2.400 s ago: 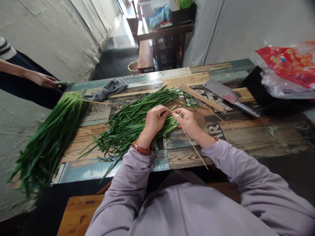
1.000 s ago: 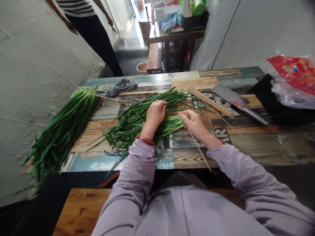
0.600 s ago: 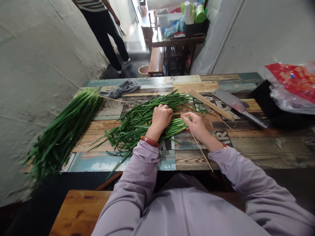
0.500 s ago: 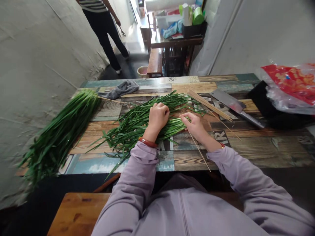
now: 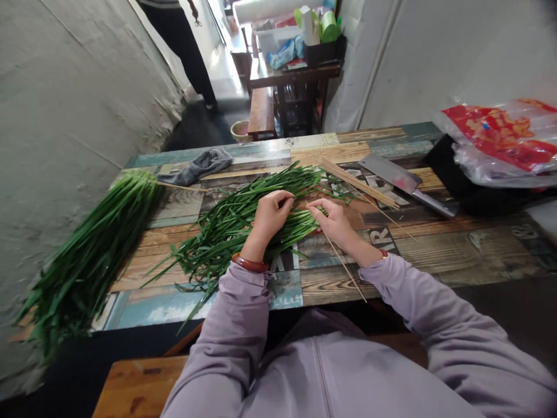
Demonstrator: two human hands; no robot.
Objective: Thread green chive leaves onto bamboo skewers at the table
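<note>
Over a loose pile of garlic chives [image 5: 226, 212] on the table, my left hand [image 5: 273, 213] is closed with thumb and fingertips together. Whatever it pinches, if anything, is too small to make out. My right hand [image 5: 337, 225] grips a thin bamboo skewer [image 5: 346, 264], whose upper tip pokes out past the thumb and whose lower end slants towards the table's near edge. Pale chive stems lie under and beside the right fingers. More skewers [image 5: 361, 184] lie in a bundle just beyond that hand. A larger bunch of chives [image 5: 93, 249] rests at the left.
A cleaver [image 5: 394, 174] lies right of the skewers, blade towards the back. Far right are a black container [image 5: 448, 168] and a red and clear plastic bag [image 5: 505, 133]. A grey cloth [image 5: 200, 165] sits at the back left. Beyond the table, a person [image 5: 183, 46] holds scissors.
My left hand has turned a little, so its pinched fingertips show more. The right hand keeps the skewer in much the same place. The view has shifted, and the person behind has moved.
</note>
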